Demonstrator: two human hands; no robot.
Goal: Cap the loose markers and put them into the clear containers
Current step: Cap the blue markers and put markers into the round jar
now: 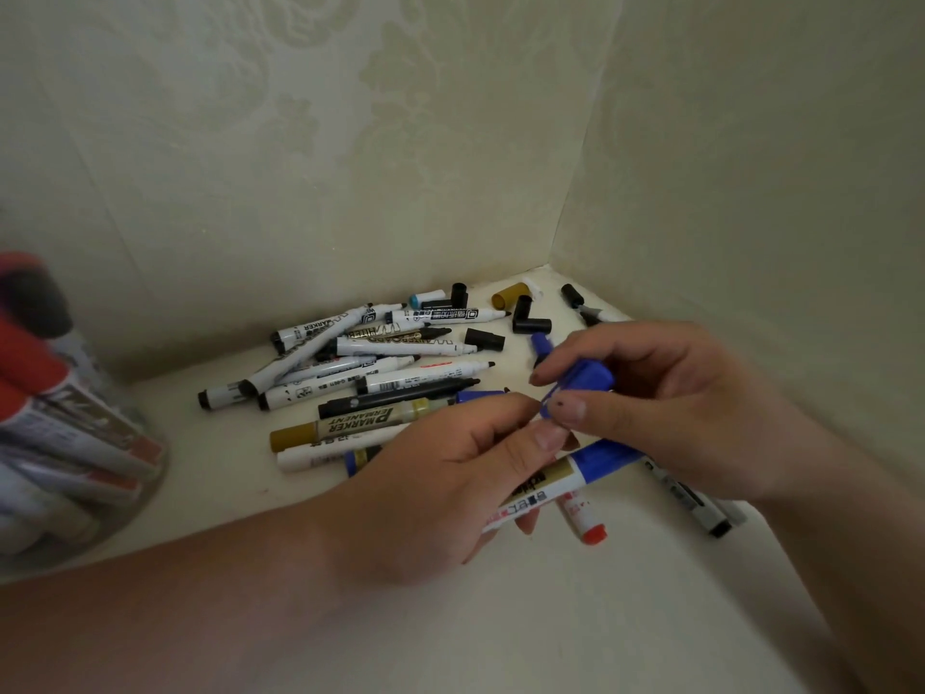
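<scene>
Two hands met mid-frame, left hand [450,483] gripping a blue marker [605,455], right hand [690,393] pinching a blue cap [590,378] near the corner walls [751,192].

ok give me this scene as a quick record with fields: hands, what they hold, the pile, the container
left hand: grips a blue marker
right hand: pinches a blue cap
cap state: held above the blue marker, not on it
pile: loose markers, many with bare tips, lying in the corner by the walls
spare caps: black caps and a gold cap behind the pile
container: clear jar at the far left, blurred, with red-capped markers inside
</scene>
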